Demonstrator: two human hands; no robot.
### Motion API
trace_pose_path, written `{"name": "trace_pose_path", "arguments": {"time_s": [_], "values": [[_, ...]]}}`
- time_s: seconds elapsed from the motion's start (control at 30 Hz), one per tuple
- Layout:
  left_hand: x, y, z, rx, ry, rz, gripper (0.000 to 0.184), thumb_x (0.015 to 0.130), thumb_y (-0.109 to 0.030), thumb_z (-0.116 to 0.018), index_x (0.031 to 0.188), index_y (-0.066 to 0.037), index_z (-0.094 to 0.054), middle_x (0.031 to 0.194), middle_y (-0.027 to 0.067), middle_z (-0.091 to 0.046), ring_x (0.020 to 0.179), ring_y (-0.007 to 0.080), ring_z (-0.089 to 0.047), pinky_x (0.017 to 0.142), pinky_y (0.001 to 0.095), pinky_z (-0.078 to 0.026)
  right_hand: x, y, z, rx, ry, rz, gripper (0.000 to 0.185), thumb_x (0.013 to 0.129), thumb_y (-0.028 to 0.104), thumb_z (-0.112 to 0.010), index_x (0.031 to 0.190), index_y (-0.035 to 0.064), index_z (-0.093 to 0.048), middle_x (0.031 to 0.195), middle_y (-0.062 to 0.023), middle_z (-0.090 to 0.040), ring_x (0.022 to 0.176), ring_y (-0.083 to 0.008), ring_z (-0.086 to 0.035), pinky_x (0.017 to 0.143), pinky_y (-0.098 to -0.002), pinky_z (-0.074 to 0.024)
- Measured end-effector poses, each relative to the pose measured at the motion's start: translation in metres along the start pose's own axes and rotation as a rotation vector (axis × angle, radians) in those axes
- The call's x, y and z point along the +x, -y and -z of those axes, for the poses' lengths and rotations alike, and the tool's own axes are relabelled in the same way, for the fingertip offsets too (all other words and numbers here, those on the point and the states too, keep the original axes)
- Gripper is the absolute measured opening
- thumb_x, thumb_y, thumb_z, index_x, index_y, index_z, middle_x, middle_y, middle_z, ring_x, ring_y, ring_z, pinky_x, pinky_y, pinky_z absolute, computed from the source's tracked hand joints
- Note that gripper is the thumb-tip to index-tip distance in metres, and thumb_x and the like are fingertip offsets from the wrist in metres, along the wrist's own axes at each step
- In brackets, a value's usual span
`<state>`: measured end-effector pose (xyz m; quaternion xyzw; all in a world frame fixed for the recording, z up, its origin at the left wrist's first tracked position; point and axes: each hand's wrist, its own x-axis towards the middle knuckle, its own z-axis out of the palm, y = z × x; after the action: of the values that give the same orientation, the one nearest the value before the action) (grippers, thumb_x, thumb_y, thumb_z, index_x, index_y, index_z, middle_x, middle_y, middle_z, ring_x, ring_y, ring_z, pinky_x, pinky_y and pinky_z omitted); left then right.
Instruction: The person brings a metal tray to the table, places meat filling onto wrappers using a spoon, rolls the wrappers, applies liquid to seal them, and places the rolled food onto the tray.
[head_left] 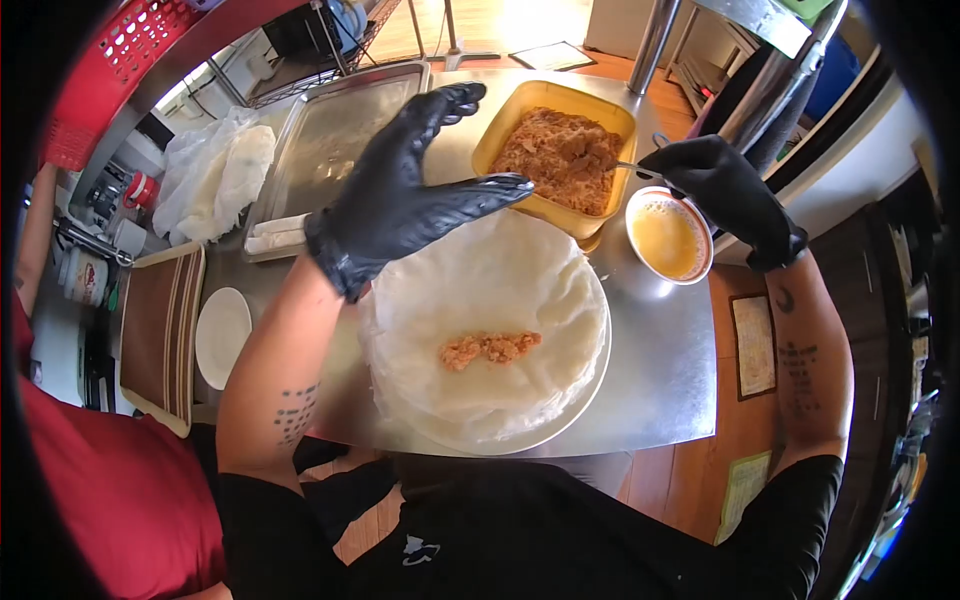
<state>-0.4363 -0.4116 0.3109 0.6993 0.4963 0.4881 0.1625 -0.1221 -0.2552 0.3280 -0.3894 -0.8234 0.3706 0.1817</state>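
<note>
My left hand (415, 190), in a black glove, hovers over the far left edge of a stack of thin round wrappers (480, 270). Its fingers and thumb are apart, with nothing between them. The wrappers lie on a white plate (590, 398), and a short strip of orange-brown shredded filling (490, 348) sits on the top one. My right hand (720, 190), also black-gloved, grips the handle of a metal spoon (636, 169). The spoon's head is in the filling (550, 160) inside a yellow tub (488, 130). Just below that hand stands a bowl of yellow liquid (665, 235).
A metal tray (335, 140) with white rolls (277, 235) lies at the back left. Wrappers in plastic (225, 170), a brown striped tray (160, 335) and a small white plate (223, 338) are at left. A person in a red shirt (120, 490) stands close on the left.
</note>
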Motion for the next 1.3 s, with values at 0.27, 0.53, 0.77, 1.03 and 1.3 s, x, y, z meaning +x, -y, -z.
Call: {"name": "trace_pose_path", "arguments": {"time_s": [0.27, 0.53, 0.77, 1.03, 1.3], "values": [[-0.069, -0.039, 0.019, -0.059, 0.174, 0.039, 0.068, 0.075, -0.026, -0.093, 0.13, -0.001, -0.061, 0.121, 0.0162, -0.066, 0.113, 0.0267, -0.065, 0.098, 0.0382, -0.051, -0.083, 0.063, -0.063, -0.053, 0.304, 0.2, 0.024, 0.092, 0.005, -0.059, 0.112, 0.0018, -0.073, 0.098, -0.0203, -0.074, 0.088, -0.0277, -0.073, 0.08, -0.0386, -0.0567], [-0.103, -0.036, -0.019, 0.238, 0.292, 0.085, 0.037, 0.078, -0.032, -0.087, 0.101, -0.007, -0.072, 0.095, 0.0116, -0.072, 0.092, 0.0336, -0.068, 0.081, 0.0423, -0.053, -0.129, 0.046, -0.118, -0.424, 0.045, 0.469, 0.041, 0.081, 0.004, -0.066, 0.122, 0.008, -0.067, 0.099, -0.009, -0.068, 0.08, -0.029, -0.065, 0.069, -0.039, -0.0518], [-0.102, -0.038, -0.025, 0.307, 0.309, 0.153, 0.026, 0.078, -0.021, -0.085, 0.097, -0.006, -0.074, 0.093, 0.0136, -0.072, 0.086, 0.0325, -0.067, 0.075, 0.0405, -0.05, -0.143, 0.06, -0.108, -0.537, 0.003, 0.448, 0.045, 0.078, 0.003, -0.068, 0.123, 0.0071, -0.067, 0.098, -0.0091, -0.068, 0.079, -0.0268, -0.065, 0.07, -0.0375, -0.0509], [-0.106, -0.037, -0.014, 0.163, 0.435, 0.129, 0.06, 0.072, -0.03, -0.092, 0.121, -0.003, -0.068, 0.111, 0.0178, -0.07, 0.104, 0.0352, -0.065, 0.093, 0.0433, -0.05, -0.132, 0.034, -0.087, -0.204, -0.151, 0.303, 0.029, 0.087, -0.001, -0.062, 0.114, 0.0045, -0.071, 0.086, -0.0161, -0.068, 0.075, -0.0352, -0.068, 0.07, -0.0433, -0.0541], [-0.11, -0.043, -0.011, 0.292, 0.383, 0.133, 0.083, 0.071, -0.036, -0.092, 0.138, -0.002, -0.057, 0.127, 0.0199, -0.064, 0.119, 0.0381, -0.06, 0.104, 0.0447, -0.047, -0.022, 0.005, -0.065, -0.556, -0.368, 0.399, 0.024, 0.094, 0.002, -0.053, 0.112, -0.0003, -0.07, 0.089, -0.0218, -0.068, 0.083, -0.0398, -0.068, 0.078, -0.0455, -0.0538]]}}
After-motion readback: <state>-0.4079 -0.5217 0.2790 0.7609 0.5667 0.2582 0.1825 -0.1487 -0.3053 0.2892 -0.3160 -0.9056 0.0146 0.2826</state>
